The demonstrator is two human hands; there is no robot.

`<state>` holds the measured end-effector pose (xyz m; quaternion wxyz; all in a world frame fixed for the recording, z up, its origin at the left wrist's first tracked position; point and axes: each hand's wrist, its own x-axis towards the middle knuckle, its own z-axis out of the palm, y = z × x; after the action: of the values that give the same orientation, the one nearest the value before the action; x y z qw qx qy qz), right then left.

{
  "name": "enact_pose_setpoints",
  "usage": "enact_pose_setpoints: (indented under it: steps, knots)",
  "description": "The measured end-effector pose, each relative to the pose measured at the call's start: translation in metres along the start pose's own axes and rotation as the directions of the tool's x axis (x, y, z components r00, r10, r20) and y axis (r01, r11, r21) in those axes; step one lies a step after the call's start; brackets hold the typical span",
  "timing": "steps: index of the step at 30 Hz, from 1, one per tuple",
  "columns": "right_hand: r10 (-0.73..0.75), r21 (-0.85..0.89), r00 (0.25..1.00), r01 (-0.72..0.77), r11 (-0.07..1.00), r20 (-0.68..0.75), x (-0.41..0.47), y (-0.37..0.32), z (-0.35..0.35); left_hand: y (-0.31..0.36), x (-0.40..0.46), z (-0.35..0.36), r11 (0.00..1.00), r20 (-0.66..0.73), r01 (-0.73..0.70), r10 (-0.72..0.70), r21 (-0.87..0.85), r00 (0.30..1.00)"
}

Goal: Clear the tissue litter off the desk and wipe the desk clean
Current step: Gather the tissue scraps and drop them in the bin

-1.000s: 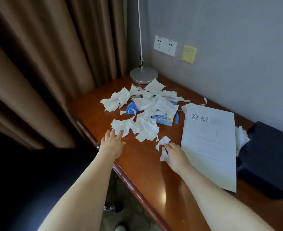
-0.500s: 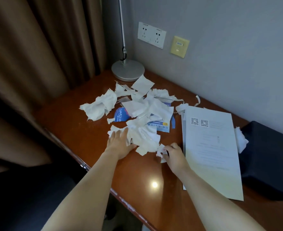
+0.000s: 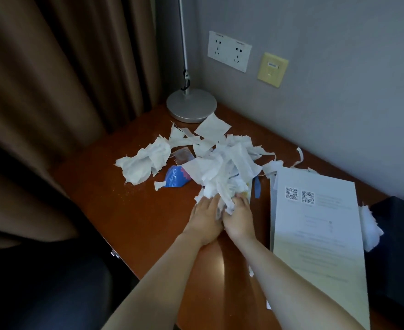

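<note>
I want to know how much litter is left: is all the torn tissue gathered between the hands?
No: a crumpled tissue clump and a flat square piece lie apart from the pile the hands gather.

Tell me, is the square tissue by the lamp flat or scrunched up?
Flat. The square tissue lies spread out on the desk beside the lamp, its corners sharp, unlike the crumpled pile nearer the hands.

On the bench [image 3: 124, 222] the tissue heap [image 3: 224, 172] lies in the middle; a crumpled tissue [image 3: 143, 164] sits to its left, a wrapper [image 3: 176, 179] between the two; the lamp base [image 3: 191, 106] stands behind, against the wall; a printed sheet [image 3: 319, 234] lies to the right; a box [image 3: 398, 246] right of that; left hand [image 3: 205, 217] and right hand [image 3: 239, 215] meet side by side at the heap's near edge.
</note>
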<state>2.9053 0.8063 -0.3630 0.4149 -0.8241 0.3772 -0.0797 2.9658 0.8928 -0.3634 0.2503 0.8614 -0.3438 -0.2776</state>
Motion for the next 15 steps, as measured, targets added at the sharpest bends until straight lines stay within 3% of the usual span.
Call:
enact_pose_setpoints:
  steps: [4,9,11,15]
  knots:
    - [0.156,0.282,0.988,-0.154,0.947,0.015,0.004,-0.008,-0.001,0.008,0.009,0.005,0.979,-0.064,-0.015,0.001,-0.205,0.998]
    - [0.367,0.692,0.93,-0.272,0.668,0.011,0.019,-0.021,-0.005,0.027,0.015,0.007,0.938,-0.273,-0.11,0.017,-0.328,0.962]
    - [0.408,0.752,0.912,-0.302,0.586,0.047,0.028,-0.023,-0.008,0.036,0.014,0.004,0.912,-0.293,-0.157,0.042,-0.38,0.955]
    - [0.435,0.784,0.884,-0.391,0.483,0.173,0.037,-0.025,-0.018,0.045,0.017,-0.002,0.835,-0.23,-0.116,-0.013,-0.538,0.973]
